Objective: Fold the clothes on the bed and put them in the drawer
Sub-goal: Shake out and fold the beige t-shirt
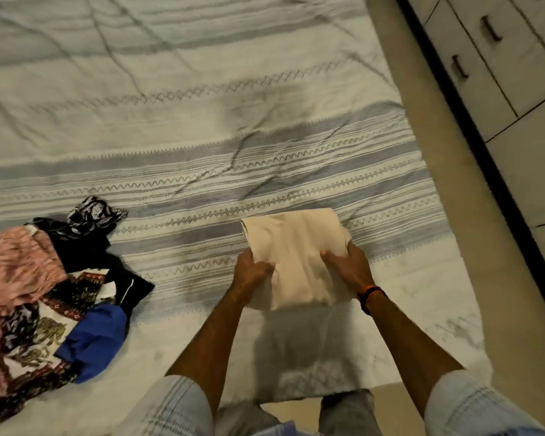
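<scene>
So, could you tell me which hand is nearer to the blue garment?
Left. The left hand grips the beige cloth's left edge, toward the blue garment; the right hand holds its far edge.

Dim, warm, yellowish light; motion blur smears the whole frame, worst at upper left. A soft shadow falls on the bed (pixel 202 136) below centre. Wide-angle edges bow.

1. This is a bedroom in a home: a wide bed (pixel 202 127) fills most of the view, covered by a pale woven bedspread with grey-blue stripes and zigzag bands.
2. A loose heap of mixed clothes (pixel 44 294) lies on it.
3. Beside the bed, across a beige floor (pixel 447 196), stand white drawer fronts with dark bar handles (pixel 472 58).
</scene>
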Demonstrator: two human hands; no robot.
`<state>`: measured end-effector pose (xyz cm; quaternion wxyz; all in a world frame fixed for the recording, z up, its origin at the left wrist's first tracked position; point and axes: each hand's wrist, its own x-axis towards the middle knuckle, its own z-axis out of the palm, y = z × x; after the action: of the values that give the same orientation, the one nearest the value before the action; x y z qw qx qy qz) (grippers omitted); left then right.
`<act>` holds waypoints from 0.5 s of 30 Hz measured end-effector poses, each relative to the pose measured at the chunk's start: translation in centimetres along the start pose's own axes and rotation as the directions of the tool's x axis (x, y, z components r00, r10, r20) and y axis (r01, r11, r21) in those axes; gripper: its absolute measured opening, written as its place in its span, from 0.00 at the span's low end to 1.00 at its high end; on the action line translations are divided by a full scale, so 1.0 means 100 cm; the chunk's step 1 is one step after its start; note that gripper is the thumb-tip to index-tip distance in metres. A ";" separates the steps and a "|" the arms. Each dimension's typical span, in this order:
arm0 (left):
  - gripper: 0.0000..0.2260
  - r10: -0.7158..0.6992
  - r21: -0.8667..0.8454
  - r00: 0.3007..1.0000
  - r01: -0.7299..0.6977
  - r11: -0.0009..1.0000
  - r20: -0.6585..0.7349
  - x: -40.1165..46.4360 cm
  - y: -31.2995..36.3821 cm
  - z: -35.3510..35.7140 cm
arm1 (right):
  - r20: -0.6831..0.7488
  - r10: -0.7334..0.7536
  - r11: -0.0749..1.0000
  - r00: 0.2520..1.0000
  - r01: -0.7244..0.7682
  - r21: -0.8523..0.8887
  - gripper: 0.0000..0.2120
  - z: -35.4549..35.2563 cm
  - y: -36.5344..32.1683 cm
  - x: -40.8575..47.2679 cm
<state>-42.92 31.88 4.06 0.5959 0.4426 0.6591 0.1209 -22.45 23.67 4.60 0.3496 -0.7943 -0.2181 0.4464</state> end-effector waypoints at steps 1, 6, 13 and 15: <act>0.24 0.011 0.007 1.000 -0.011 1.000 0.002 -0.004 0.006 0.013 | -0.001 -0.007 1.000 1.000 0.007 0.007 0.19 -0.014 0.003 0.004; 0.29 0.039 -0.029 0.999 -0.039 0.999 -0.012 -0.019 0.016 0.108 | 0.024 -0.029 1.000 0.999 0.029 -0.007 0.20 -0.104 0.031 0.034; 0.28 -0.022 -0.041 0.999 0.023 0.999 0.038 -0.026 0.024 0.239 | 0.030 0.035 0.997 0.999 -0.032 -0.071 0.25 -0.220 0.088 0.073; 0.29 -0.027 -0.019 0.998 0.028 0.999 0.060 -0.019 0.024 0.274 | 0.011 0.078 0.995 0.997 -0.077 -0.062 0.26 -0.246 0.106 0.086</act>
<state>-17.63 21.79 -0.12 0.6212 0.4310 0.6458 0.1058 3.47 13.45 0.64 0.3060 -0.8096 -0.2031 0.4578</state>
